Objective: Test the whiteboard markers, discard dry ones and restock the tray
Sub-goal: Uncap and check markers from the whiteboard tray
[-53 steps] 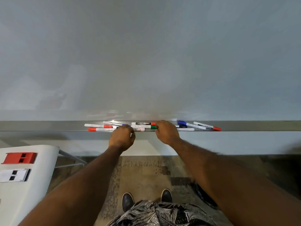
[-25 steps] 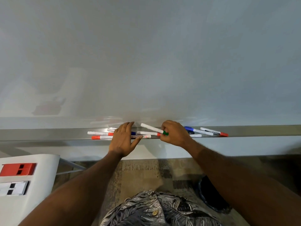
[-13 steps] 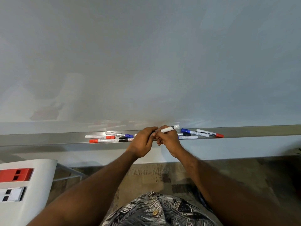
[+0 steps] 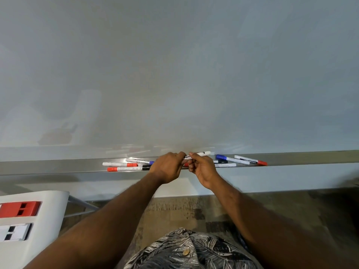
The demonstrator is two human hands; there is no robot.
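A white marker (image 4: 200,154) is held just above the metal tray (image 4: 58,167) under the whiteboard (image 4: 174,74). My right hand (image 4: 202,168) grips its barrel, and my left hand (image 4: 168,168) is closed over its left end, where the green cap is hidden. Several markers lie in the tray: red-capped ones (image 4: 120,164) on the left with a blue-capped one (image 4: 139,161), and a blue-capped marker (image 4: 231,159) and a red-capped marker (image 4: 250,160) on the right.
A white seat or stand (image 4: 38,226) at the lower left carries a red box (image 4: 19,208) and a white box (image 4: 14,231). Patterned carpet (image 4: 184,210) lies below the board. My patterned shirt fills the bottom middle.
My right hand lifted the green-capped marker out of the tray. My left hand came over from the left and closed on its cap end. The view shifted slightly.
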